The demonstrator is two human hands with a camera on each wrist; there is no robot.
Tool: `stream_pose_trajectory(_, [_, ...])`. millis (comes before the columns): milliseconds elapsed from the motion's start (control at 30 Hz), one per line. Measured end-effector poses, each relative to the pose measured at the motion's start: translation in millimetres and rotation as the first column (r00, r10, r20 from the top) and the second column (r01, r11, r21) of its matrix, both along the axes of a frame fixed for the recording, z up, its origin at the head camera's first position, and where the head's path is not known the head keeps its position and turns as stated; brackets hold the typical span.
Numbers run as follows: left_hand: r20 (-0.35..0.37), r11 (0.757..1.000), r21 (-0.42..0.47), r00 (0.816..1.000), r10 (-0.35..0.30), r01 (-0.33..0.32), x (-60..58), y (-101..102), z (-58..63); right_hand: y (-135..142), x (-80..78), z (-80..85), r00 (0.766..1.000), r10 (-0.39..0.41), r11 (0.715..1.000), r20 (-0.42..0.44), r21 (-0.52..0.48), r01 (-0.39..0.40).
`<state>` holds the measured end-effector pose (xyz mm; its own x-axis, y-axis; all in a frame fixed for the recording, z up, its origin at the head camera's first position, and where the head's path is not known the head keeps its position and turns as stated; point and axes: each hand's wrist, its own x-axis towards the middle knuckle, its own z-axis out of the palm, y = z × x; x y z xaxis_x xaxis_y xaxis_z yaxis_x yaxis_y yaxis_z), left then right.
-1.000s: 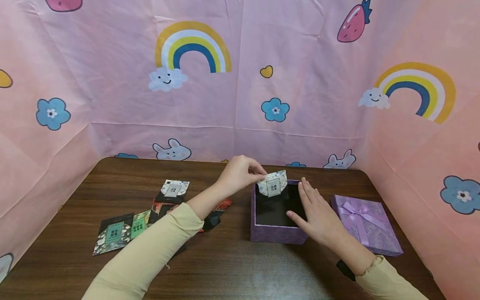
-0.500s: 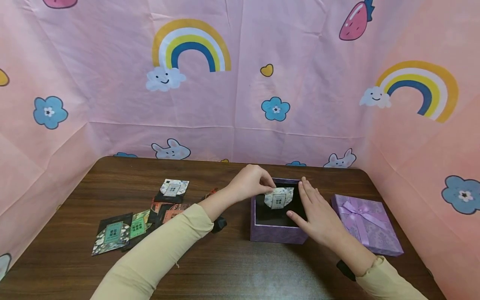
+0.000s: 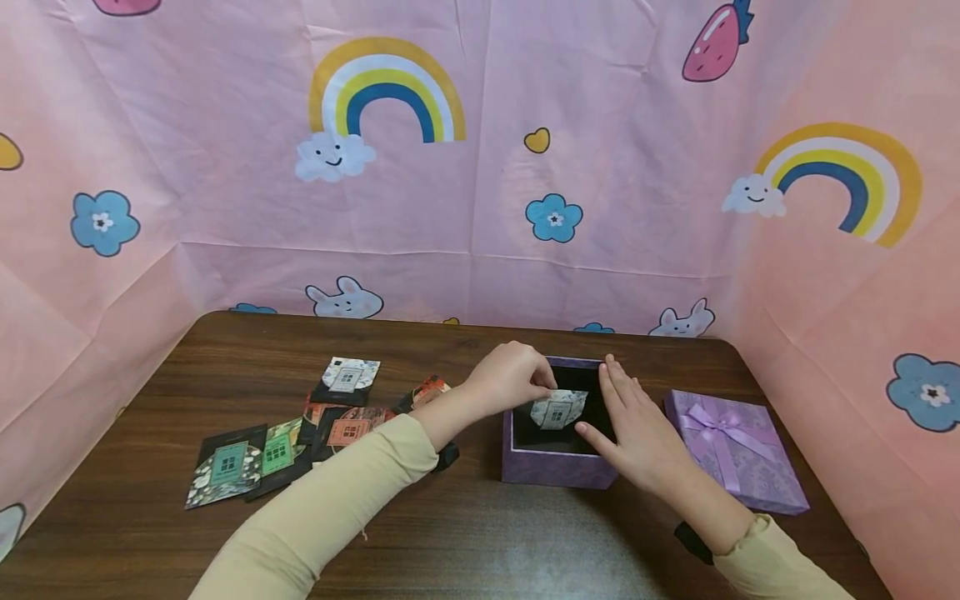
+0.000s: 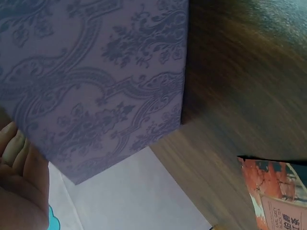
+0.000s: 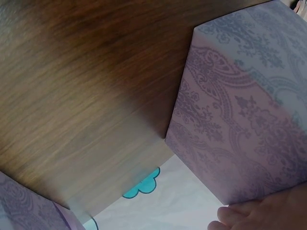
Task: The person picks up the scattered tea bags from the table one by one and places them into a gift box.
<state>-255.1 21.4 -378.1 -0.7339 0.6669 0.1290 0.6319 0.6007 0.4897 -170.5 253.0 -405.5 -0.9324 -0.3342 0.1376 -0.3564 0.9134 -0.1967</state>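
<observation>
Packet (image 3: 558, 412) sank, left hand (image 3: 512, 377) pinching it, right hand (image 3: 645, 429) spread against box (image 3: 557, 468).

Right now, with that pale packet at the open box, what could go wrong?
The left hand pinches the pale packet by its edge, so it could slip and land askew. The right hand has its thumb over the purple box, where the packet might catch on it. In the head view the left sleeve overlaps the loose packets; it may brush them.

A pink cloth (image 3: 645, 179) printed with rainbows (image 3: 387, 48) and blue flowers (image 3: 554, 205) hangs behind the brown table (image 3: 465, 542).
</observation>
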Motion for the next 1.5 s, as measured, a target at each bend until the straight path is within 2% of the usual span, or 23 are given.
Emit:
stream_pose_trajectory(167, [-0.041, 0.997, -0.069, 0.999, -0.03, 0.028, 1.1, 3, -6.3, 1, -0.6, -1.8, 1.0, 0.002, 1.0, 0.002, -0.005, -0.002])
stream_pose_trajectory(300, [-0.041, 0.998, -0.063, 0.999, -0.024, 0.021, 0.9, 3, -8.5, 1, -1.4, -3.1, 1.0, 0.001, 1.0, 0.003, -0.007, -0.001])
stream_pose_trajectory(467, [-0.008, 0.999, -0.044, 1.0, -0.022, 0.022, 0.0, 1, -6.3, 1, -1.5, -3.9, 1.0, 0.003, 1.0, -0.002, -0.012, -0.003])
stream_pose_trajectory(667, [-0.04, 0.997, -0.076, 0.999, -0.032, 0.029, 1.2, 0, -2.4, 1, -2.1, -3.5, 1.0, 0.009, 1.0, 0.0, -0.013, -0.009])
stream_pose_trajectory(933, [-0.023, 0.997, -0.074, 1.0, -0.009, 0.007, 4.0, 0, -1.4, 1, -2.4, -3.4, 1.0, -0.004, 1.0, 0.027, 0.0, 0.004])
stream_pose_trajectory(1067, [-0.013, 1.0, -0.015, 1.0, -0.012, 0.012, 3.9, -3, -3.0, 1, -1.3, -2.6, 0.999, -0.005, 1.0, 0.033, -0.009, 0.006])
stream_pose_trajectory(1200, [-0.003, 0.996, 0.085, 1.0, -0.005, 0.005, 0.1, -13, -2.7, 0, -1.2, -2.7, 1.0, -0.009, 1.0, 0.03, -0.015, 0.01])
stream_pose_trajectory(1367, [0.007, 0.978, 0.207, 0.999, 0.039, -0.039, -9.2, -34, -1.3, -1, -2.4, -3.1, 1.0, -0.017, 1.0, 0.026, -0.015, 0.017])
stream_pose_trajectory(1500, [0.001, 0.966, 0.241, 0.996, 0.093, -0.091, -16.4, -53, 1.0, -1, -2.4, -2.8, 1.0, -0.016, 1.0, 0.025, -0.009, 0.016])
